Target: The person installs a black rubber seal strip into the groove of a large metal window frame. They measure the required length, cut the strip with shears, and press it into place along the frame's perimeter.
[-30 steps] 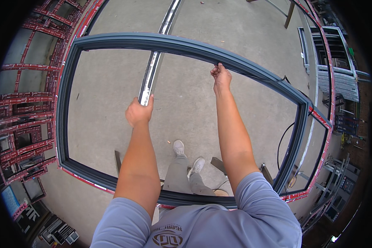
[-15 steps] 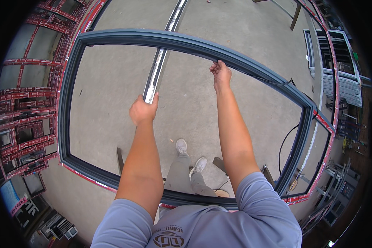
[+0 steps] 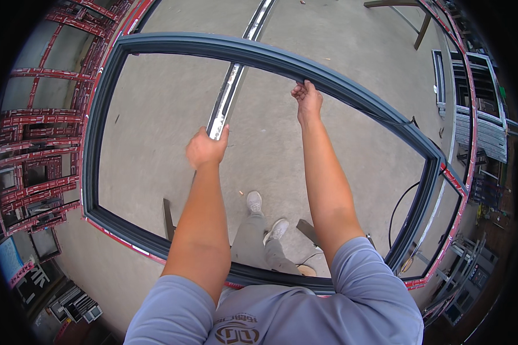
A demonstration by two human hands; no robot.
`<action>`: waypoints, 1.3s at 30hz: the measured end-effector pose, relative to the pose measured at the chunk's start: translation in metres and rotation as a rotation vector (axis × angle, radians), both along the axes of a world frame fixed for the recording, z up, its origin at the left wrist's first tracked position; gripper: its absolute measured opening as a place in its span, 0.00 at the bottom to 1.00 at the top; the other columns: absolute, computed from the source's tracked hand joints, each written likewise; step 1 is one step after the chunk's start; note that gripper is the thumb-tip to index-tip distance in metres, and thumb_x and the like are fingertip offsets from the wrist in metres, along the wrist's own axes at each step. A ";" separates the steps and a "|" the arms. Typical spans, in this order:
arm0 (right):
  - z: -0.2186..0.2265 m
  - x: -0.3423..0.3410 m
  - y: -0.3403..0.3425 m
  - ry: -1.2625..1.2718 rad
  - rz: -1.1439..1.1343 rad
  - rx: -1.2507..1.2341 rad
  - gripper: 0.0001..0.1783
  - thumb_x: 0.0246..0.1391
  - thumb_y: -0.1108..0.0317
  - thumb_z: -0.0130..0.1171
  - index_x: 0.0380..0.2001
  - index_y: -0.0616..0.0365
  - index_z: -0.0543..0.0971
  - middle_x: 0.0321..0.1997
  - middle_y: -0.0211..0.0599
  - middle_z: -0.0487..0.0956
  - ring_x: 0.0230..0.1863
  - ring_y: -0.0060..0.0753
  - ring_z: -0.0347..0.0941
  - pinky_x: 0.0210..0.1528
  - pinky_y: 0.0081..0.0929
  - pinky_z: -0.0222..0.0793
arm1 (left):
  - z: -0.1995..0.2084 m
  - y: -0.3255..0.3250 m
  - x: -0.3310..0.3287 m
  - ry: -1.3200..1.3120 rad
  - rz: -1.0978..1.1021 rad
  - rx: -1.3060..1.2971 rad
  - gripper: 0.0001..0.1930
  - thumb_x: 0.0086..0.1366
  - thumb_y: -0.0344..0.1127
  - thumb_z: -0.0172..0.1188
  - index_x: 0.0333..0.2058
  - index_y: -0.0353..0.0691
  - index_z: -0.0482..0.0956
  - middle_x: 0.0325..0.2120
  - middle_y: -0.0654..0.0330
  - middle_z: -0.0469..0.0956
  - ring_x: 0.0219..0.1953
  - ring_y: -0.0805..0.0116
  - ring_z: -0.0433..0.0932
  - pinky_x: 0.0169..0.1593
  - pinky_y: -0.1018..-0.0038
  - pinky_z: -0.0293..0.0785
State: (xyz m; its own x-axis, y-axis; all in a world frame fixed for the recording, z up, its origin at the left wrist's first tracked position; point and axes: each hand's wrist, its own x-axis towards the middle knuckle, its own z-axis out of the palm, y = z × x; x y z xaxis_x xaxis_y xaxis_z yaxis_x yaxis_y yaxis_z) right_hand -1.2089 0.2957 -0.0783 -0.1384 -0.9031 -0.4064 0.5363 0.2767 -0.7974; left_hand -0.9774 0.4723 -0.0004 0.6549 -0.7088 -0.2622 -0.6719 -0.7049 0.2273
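A large dark grey window frame (image 3: 207,41) lies before me, with the floor showing through its opening. My left hand (image 3: 206,148) is closed around a long silver metal bar (image 3: 227,98), which passes beneath the frame's far rail. My hand and forearm hide the bar's near part. My right hand (image 3: 308,103) is closed with bent fingers, thumb and fingertips against the inner edge of that far rail. A thin black strip (image 3: 380,119) runs along the rail to the right of this hand. Whether the strip is between my fingers, I cannot tell.
Red-wrapped frames (image 3: 43,118) are stacked at the left. More frames (image 3: 477,109) stand at the right. A black cord (image 3: 394,213) loops inside the frame's right end. Dark support legs (image 3: 309,232) show near my shoes (image 3: 254,201) on the concrete floor (image 3: 172,132).
My view has turned slightly, so the frame and bar appear shifted. The right hand is a little farther left along the far rail. The left hand keeps its hold on the bar.
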 end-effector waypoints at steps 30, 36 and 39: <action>0.000 0.048 -0.009 0.010 0.091 -0.004 0.16 0.63 0.60 0.58 0.34 0.66 0.81 0.25 0.35 0.79 0.28 0.30 0.77 0.37 0.27 0.74 | -0.004 0.000 0.003 0.022 -0.010 -0.019 0.32 0.54 0.70 0.61 0.31 0.40 0.81 0.31 0.49 0.84 0.37 0.46 0.83 0.42 0.55 0.77; -0.002 0.056 -0.009 0.056 0.132 -0.019 0.17 0.63 0.60 0.58 0.36 0.67 0.81 0.26 0.35 0.80 0.30 0.30 0.77 0.39 0.28 0.75 | -0.005 0.001 0.001 -0.036 -0.024 -0.082 0.30 0.53 0.67 0.64 0.28 0.39 0.81 0.27 0.50 0.83 0.33 0.48 0.83 0.38 0.57 0.78; -0.001 0.060 -0.010 0.026 0.148 -0.023 0.17 0.63 0.60 0.58 0.36 0.66 0.81 0.26 0.35 0.80 0.30 0.30 0.77 0.40 0.28 0.75 | -0.003 0.001 0.001 -0.032 -0.022 -0.087 0.30 0.53 0.67 0.64 0.28 0.39 0.81 0.27 0.50 0.83 0.33 0.48 0.83 0.39 0.57 0.78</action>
State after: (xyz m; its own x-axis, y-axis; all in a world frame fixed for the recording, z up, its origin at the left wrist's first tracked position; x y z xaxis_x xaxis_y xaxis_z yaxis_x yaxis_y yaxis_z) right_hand -1.1489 0.2853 -0.0797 -0.0135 -0.9237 -0.3829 0.4698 0.3322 -0.8179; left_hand -0.9764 0.4736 -0.0039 0.6456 -0.7425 -0.1785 -0.6951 -0.6682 0.2653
